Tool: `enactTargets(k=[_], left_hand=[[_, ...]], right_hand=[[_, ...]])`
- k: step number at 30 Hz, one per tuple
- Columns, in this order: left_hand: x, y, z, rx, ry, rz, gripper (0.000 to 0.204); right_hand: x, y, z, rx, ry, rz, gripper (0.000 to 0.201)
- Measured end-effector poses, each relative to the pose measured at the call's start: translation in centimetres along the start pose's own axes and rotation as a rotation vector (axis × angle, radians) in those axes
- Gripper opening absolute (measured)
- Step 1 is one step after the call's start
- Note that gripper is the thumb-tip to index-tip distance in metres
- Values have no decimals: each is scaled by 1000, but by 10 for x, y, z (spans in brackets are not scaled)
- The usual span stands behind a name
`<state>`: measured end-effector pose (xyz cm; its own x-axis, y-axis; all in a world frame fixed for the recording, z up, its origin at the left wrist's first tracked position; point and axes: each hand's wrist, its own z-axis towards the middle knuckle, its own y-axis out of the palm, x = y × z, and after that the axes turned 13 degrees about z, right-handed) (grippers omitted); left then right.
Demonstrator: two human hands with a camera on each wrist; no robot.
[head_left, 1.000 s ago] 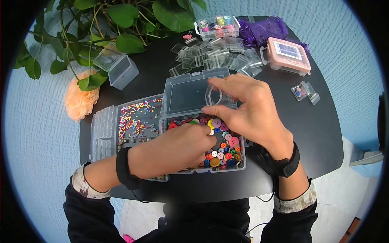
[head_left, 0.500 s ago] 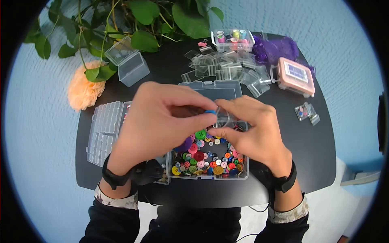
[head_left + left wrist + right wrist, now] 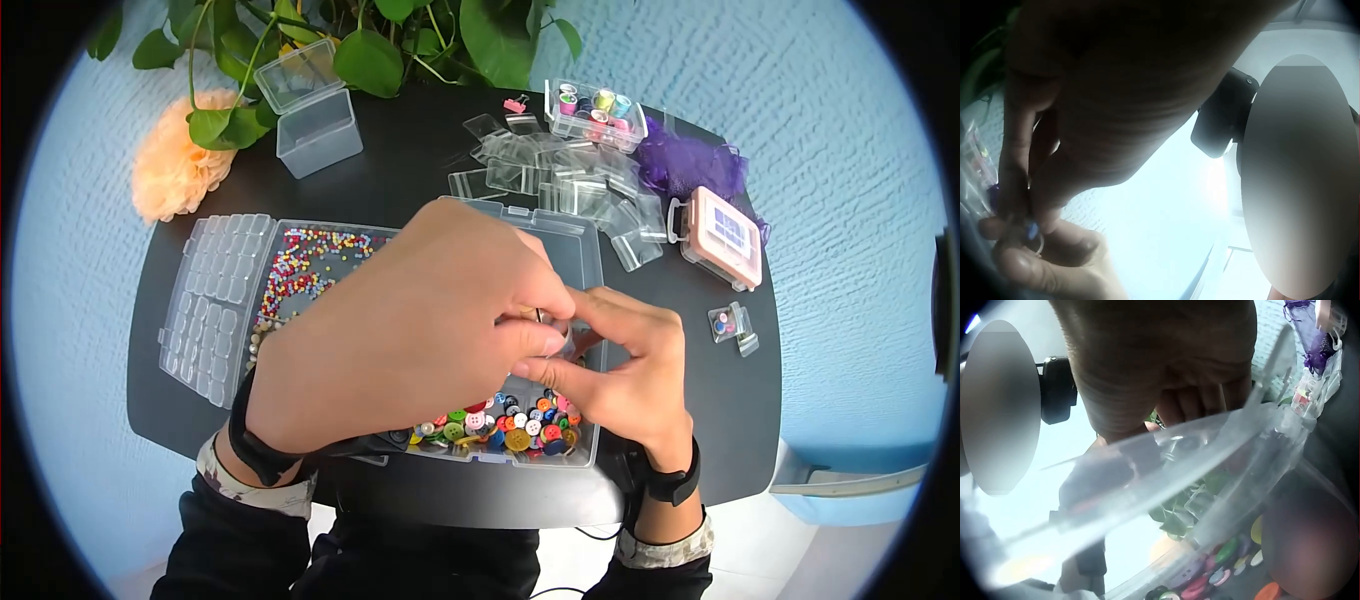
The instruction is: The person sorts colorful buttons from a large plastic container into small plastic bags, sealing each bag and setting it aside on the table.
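Observation:
Above an open clear box (image 3: pixel 493 457) of mixed buttons (image 3: pixel 517 438), the two hands meet fingertip to fingertip. The left hand (image 3: pixel 430 320) pinches something small between thumb and forefinger; a blue piece (image 3: pixel 1032 230) shows at its fingertips in the left wrist view. The right hand (image 3: pixel 635 375) holds a small clear bag between thumb and fingers, mostly covered by the hands. The left hand and forearm hide part of the buttons and the middle of the box.
Left of the box lie a tray of small beads (image 3: pixel 290 262) and its compartmented lid (image 3: pixel 222 258). Clear bags (image 3: pixel 560 165), a thread spool box (image 3: pixel 600 130), purple mesh (image 3: pixel 690 160), a pink case (image 3: pixel 722 235) and filled bags (image 3: pixel 731 322) lie behind and right. An open empty box (image 3: pixel 318 135) stands back left.
The left hand has risen from the buttons to the right hand's fingertips, bringing a small blue piece to the clear bag. The head view has shifted slightly.

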<state>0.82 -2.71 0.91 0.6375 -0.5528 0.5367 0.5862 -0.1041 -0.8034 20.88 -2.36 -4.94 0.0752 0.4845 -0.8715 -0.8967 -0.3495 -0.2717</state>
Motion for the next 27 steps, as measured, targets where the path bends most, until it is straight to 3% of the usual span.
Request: enactTargets(k=[5, 7, 15, 17, 20, 22, 23, 25, 26, 27], left_hand=[[-1, -1, -1, -36, -36, 5, 18], [-2, 3, -4, 67, 34, -5, 18], [9, 4, -11, 140, 10, 78, 12], [10, 5, -9, 132, -39, 66, 11], [11, 3, -7, 173, 50, 62, 9], [17, -6, -8, 179, -117, 83, 7], [16, -7, -10, 168, -107, 89, 7], [12, -5, -19, -70, 14, 104, 7], [9, -2, -28, -236, 44, 49, 18], [5, 9, -32, -251, 48, 59, 18]], right_hand=[[-2, 0, 1, 0, 35, -11, 46], [-3, -2, 1, -20, 49, -30, 41], [0, 1, 0, -32, 25, -24, 37], [4, 2, -2, 1, -18, 21, 50], [1, -1, -1, -33, -18, -38, 50], [3, 1, -2, 13, -19, -12, 50], [4, 2, -1, 43, -32, 8, 50], [4, 0, 0, 78, -57, 12, 49], [5, -1, 0, 98, -57, 2, 48], [7, 0, 0, 116, -52, -6, 48]])
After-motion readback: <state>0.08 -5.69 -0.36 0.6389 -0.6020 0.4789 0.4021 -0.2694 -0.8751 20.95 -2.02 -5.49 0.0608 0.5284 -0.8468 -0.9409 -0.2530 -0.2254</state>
